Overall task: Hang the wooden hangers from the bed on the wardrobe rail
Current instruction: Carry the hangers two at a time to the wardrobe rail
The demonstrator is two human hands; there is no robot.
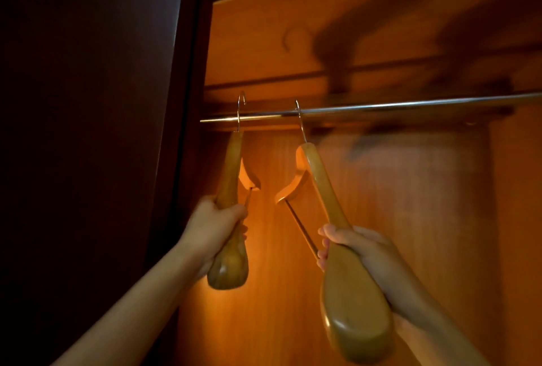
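I hold one wooden hanger in each hand inside the wardrobe. My left hand (pixel 215 223) grips the near arm of the left hanger (pixel 230 172); its metal hook crosses the chrome rail (pixel 410 106) near the rail's left end, with the hook's tip above the rail. My right hand (pixel 356 251) grips the broad near arm of the right hanger (pixel 319 178). That hanger leans to the left, and its hook sits over the rail a little to the right of the first one.
A dark wardrobe door or panel (pixel 96 131) fills the left side, close to the left hanger. A wooden shelf (pixel 322 28) runs above the rail. To the right of the two hooks the rail is bare. The orange back wall (pixel 410 219) lies behind.
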